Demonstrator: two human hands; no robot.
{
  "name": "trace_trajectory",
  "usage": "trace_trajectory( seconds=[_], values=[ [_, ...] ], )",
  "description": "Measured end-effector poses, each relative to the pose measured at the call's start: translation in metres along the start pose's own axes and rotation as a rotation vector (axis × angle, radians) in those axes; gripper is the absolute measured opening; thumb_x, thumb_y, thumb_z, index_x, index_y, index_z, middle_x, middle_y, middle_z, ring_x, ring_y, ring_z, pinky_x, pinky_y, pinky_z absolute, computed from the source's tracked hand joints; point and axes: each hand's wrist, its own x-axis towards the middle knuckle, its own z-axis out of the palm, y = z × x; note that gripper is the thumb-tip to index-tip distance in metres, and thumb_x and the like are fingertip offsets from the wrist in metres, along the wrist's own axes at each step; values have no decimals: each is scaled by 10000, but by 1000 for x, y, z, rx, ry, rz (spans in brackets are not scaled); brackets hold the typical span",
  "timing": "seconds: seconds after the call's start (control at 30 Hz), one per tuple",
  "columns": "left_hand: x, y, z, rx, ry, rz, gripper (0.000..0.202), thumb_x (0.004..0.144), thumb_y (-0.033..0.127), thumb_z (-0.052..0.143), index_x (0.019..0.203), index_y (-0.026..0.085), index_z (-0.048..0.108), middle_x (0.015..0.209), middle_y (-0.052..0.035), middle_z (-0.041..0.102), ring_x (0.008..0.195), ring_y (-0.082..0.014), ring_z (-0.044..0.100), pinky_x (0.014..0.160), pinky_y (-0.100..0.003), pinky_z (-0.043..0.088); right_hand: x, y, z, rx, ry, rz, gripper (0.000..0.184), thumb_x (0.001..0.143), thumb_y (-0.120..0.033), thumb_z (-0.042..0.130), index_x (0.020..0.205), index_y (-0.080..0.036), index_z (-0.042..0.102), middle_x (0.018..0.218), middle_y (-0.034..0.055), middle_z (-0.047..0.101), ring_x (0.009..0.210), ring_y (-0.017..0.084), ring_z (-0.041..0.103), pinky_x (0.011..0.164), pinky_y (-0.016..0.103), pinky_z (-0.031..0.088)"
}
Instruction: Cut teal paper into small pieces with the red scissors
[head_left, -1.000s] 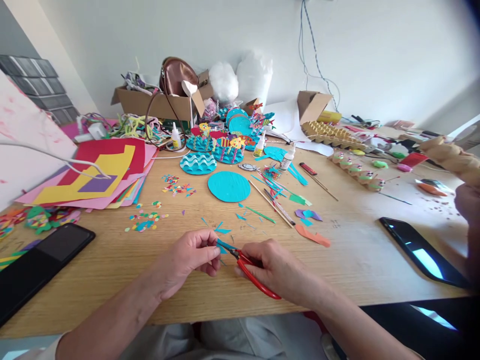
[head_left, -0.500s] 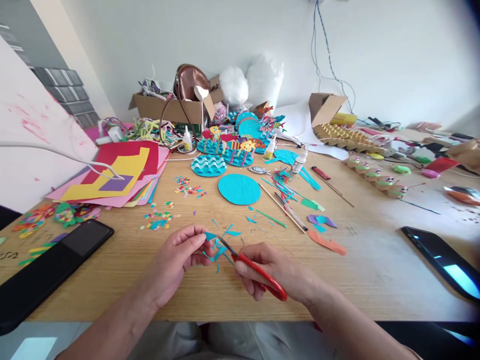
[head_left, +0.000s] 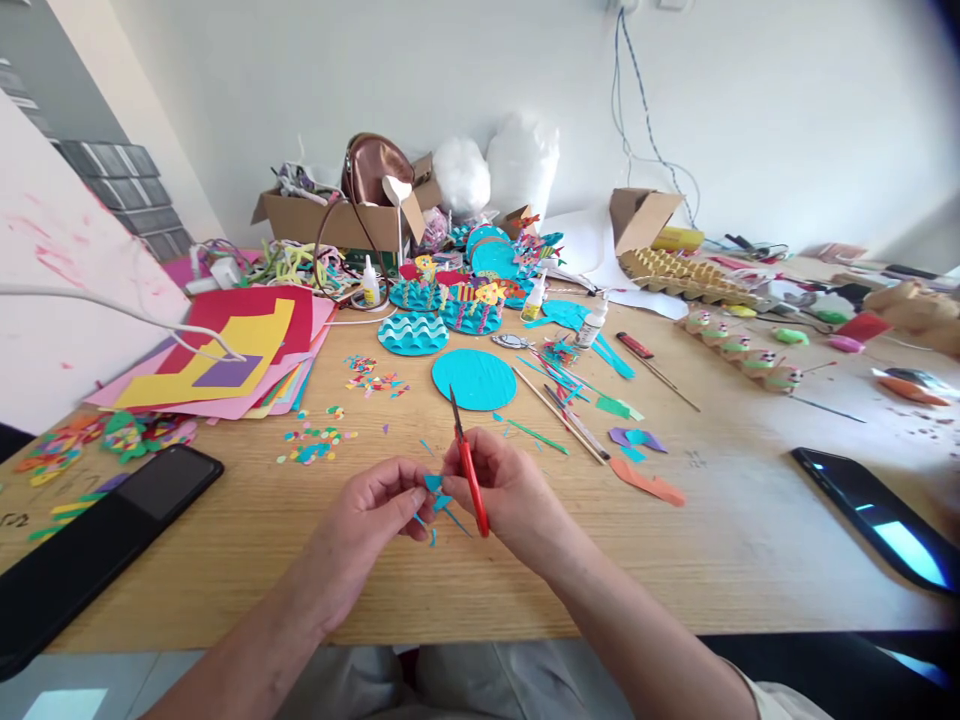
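Observation:
Between the fingertips of my left hand (head_left: 385, 502) is a small blue piece of paper (head_left: 433, 483). My right hand (head_left: 499, 482) holds red-handled scissors (head_left: 472, 478), their blades together and pointing away from me. The right fingertips touch or nearly touch the edge of the blue piece. Thin blue paper scraps (head_left: 455, 520) lie on the table just under the hands. Beyond them rests a round blue disc (head_left: 474, 380), flat on the wood.
Colored paper sheets (head_left: 210, 360) and a black phone (head_left: 172, 480) lie left. Confetti dots (head_left: 315, 440) sit nearby. Glue bottles (head_left: 592, 325), wavy blue decorated discs (head_left: 412, 332) and a cardboard box (head_left: 330, 220) stand behind. Another phone (head_left: 874, 515) is right.
My right hand has turned the scissors upright, away from the blue paper, and moved left until its fingertips meet the piece. The scissors have closed. The view has shifted slightly.

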Motion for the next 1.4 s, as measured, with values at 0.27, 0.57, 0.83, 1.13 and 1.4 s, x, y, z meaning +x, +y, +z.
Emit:
trace_trajectory(
  seconds=[0.27,0.57,0.83,1.13,1.4],
  values=[
    [4,5,2,155,75,60,142,679,286,609,761,171,601,634,12,589,582,-125,524,549,-229,420,1,-1,-3,-69,76,-29,109,629,-139,548,688,-185,469,622,-39,513,575,95,484,544,209,398],
    [11,5,-5,352,-26,134,104,728,267,541,666,185,529,574,40,489,547,-113,457,521,-216,360,3,-5,-4,-145,-29,26,126,613,-85,521,669,-176,455,625,-39,505,581,94,484,531,203,388],
    [13,3,0,339,-52,115,119,704,251,532,610,188,495,549,49,453,520,-107,414,495,-216,323,3,-6,-4,-86,-9,-9,110,642,-119,533,701,-178,462,623,-45,499,570,91,477,539,208,386],
    [16,1,-5,354,-87,137,97,728,239,498,648,184,488,559,47,473,538,-110,446,515,-222,350,0,-6,-5,-25,-56,22,110,612,-117,535,678,-178,472,614,-46,488,562,93,463,516,212,367],
    [11,-8,11,50,43,144,125,766,301,517,790,179,501,623,32,523,574,-112,487,536,-224,410,-2,0,1,183,120,-30,203,614,-245,637,732,-185,482,657,-35,523,599,102,488,571,234,394]
  ],
)
